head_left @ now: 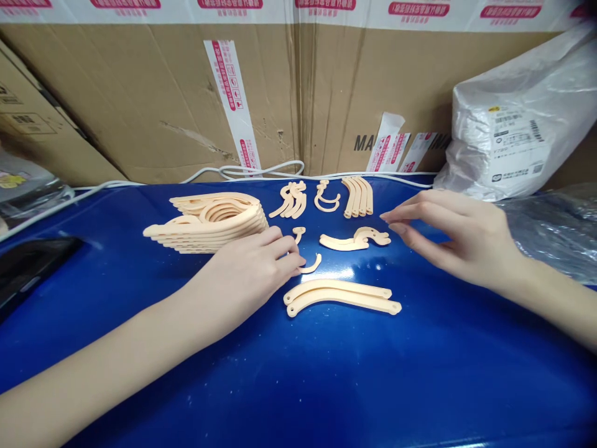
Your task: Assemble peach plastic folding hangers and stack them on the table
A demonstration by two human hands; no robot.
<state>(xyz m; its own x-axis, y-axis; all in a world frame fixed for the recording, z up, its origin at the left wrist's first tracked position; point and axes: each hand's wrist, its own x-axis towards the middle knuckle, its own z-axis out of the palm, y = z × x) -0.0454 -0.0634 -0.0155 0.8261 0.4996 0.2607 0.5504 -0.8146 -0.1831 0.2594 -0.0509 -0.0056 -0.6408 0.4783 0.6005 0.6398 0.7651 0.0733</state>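
Observation:
My left hand (254, 277) is closed, with its fingertips on a small cream-coloured hook-shaped piece (311, 266). Part of that piece is hidden under the fingers. My right hand (459, 233) hovers with thumb and forefinger slightly apart and nothing visible between them. Just left of its fingertips lies a wavy piece with a curled, head-like end (357, 239). Two long curved bars (342, 297) with holes at their ends rest side by side in front. A stack of large curved cream pieces (205, 227) stands behind my left hand.
Along the back of the blue table (298, 386) lie S-shaped pieces (291, 199), hooks (327, 199) and several curved strips (358, 198). A white cable (261, 169) runs before the cardboard boxes (163, 93). A wrapped parcel (508, 124) stands right; a black device (35, 267) lies left.

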